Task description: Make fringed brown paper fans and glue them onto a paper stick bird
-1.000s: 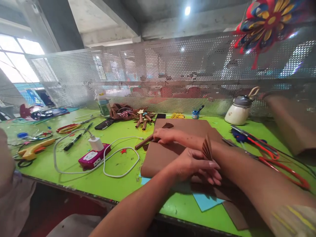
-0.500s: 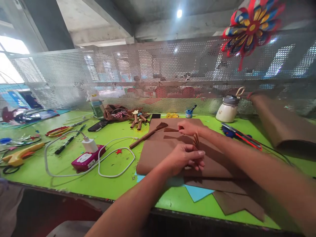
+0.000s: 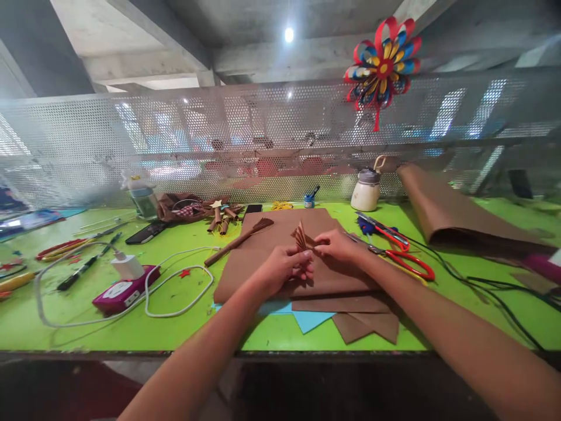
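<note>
Between the thumb and fingers of my left hand (image 3: 287, 269) is a small pleated brown paper fan (image 3: 300, 237), its folds spread upward. My right hand (image 3: 336, 245) pinches a second pleated paper piece (image 3: 310, 240), which lies close against the first, so I cannot tell whether they touch. Both hands are over the stacked brown paper sheets (image 3: 263, 275). On the left part of that stack rests a rolled brown paper stick (image 3: 239, 241) with a fringed, flared end.
Red-handled scissors (image 3: 409, 264) lie right of my right hand. Left are a purple power strip (image 3: 125, 291) with a white cable, a phone (image 3: 146, 232) and small paper rolls (image 3: 224, 220). Behind stand a glue jar (image 3: 309, 201) and a cream flask (image 3: 366, 190). A large brown paper roll (image 3: 456, 204) is far right.
The view has swung to the right. My right hand has brought its pleated piece from farther back on the paper to the fan in my left hand.
</note>
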Motion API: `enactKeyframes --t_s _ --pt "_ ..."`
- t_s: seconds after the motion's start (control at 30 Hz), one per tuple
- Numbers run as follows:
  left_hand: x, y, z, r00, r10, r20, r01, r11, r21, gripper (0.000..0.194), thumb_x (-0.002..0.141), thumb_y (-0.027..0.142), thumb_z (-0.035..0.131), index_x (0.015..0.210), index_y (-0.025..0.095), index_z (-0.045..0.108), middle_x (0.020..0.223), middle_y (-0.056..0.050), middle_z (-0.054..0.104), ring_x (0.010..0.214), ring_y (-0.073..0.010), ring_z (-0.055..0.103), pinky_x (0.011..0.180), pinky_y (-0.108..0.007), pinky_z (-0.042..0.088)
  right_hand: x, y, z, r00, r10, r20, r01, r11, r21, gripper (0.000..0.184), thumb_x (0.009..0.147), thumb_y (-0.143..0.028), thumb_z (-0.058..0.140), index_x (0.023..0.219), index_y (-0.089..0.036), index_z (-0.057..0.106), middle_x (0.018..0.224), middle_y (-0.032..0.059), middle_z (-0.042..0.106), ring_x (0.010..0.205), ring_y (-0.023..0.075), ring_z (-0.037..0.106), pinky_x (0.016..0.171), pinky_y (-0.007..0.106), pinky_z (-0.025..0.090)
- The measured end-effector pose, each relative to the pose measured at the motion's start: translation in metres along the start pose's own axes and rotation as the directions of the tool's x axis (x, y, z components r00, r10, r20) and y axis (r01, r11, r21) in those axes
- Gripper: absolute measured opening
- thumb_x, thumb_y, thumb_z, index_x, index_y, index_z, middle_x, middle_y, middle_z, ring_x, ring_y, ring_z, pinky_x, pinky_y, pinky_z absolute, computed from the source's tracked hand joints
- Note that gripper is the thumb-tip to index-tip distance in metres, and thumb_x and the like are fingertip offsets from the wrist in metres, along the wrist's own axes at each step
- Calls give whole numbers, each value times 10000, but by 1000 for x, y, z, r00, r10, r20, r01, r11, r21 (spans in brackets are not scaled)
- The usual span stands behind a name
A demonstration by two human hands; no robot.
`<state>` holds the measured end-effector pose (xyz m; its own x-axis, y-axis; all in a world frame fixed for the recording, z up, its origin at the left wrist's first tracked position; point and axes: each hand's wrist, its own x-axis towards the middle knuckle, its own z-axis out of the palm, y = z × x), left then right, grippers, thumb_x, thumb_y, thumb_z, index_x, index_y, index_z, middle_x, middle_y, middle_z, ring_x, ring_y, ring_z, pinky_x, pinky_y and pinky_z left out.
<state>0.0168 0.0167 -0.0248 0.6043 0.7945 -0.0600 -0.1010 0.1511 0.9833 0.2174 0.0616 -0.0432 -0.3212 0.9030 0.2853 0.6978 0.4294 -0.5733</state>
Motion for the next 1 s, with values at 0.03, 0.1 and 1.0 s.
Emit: enactKeyframes --t_s 0.03,0.1,1.0 --pt "0 0 0 1000 -2 -9 3 1000 28 339 683 390 691 766 83 575 628 -68 624 534 -115 600 498 -204 438 -2 -1 3 1000 -7 8 7 1000 0 191 689 -203 538 777 -128 690 666 22 664 603 136 528 585 241 377" --pt "0 0 -1 999 7 -48 -3 995 96 332 671 388 697 732 91 562 598 -53 613 510 -110 591 479 -196 422 -6 -2 8 1000 -15 8 15 1000 3 173 679 -190 541 750 -129 687 696 26 668 632 140 522 599 243 368" --pt "-2 8 1 998 -29 48 20 986 167 331 800 444 525 756 117 559 610 -46 603 520 -103 562 503 -207 396 -4 0 5 996 58 70 -68 987 146 104 662 -245 598 631 -145 597 570 -24 569 535 95 441 518 219 293"
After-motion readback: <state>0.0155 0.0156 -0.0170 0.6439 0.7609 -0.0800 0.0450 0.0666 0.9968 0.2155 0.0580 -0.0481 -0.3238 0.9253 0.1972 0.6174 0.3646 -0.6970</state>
